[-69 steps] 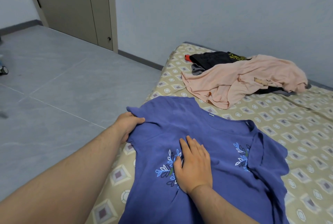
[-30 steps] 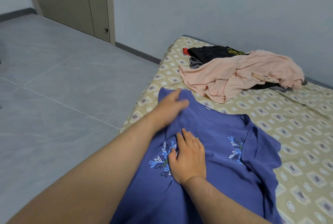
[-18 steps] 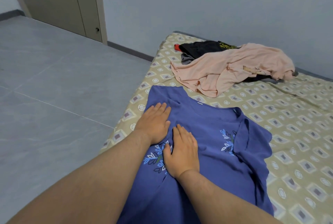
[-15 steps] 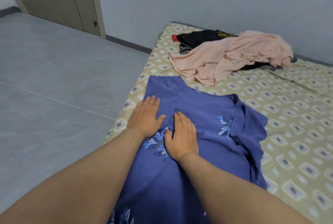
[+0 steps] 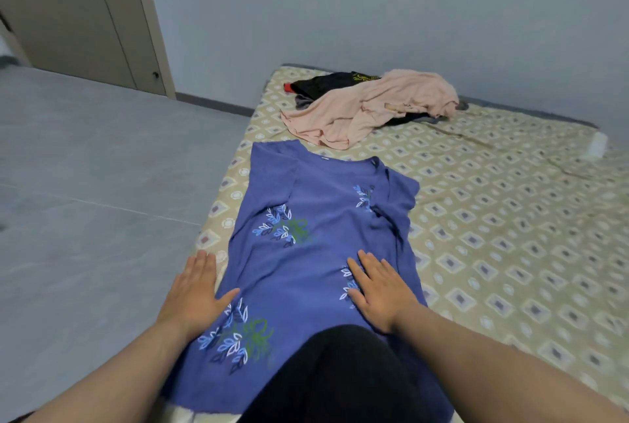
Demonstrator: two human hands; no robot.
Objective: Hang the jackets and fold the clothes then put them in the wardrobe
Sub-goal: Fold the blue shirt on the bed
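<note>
The blue shirt (image 5: 316, 252) lies flat on the bed (image 5: 510, 235), along the bed's left edge. Its long axis runs from the hem at the bottom of the frame up to the collar near the middle. Both side edges look turned in, so the shirt forms a narrow strip.

The left grip (image 5: 195, 290), a bare hand, rests flat at the shirt's left edge. Its fingers are straight, its thumb is on the cloth, and it holds nothing. The right grip (image 5: 377, 293) lies flat on the right side of the shirt with its fingers spread, pressing the cloth without pinching it.

Both sit level on the lower half, one on each side of the axis, so neither is nearer. The hem lies below them, toward the bottom of the frame, and a black-clad knee (image 5: 340, 371) partly covers it.

The likely next fold runs lengthwise, hem up to collar. Each grip would have to draw back toward the hem, and the knee would have to lift clear.

A pink garment (image 5: 367, 106) is heaped over a black garment (image 5: 323, 82) beyond the collar, upper middle.
</note>
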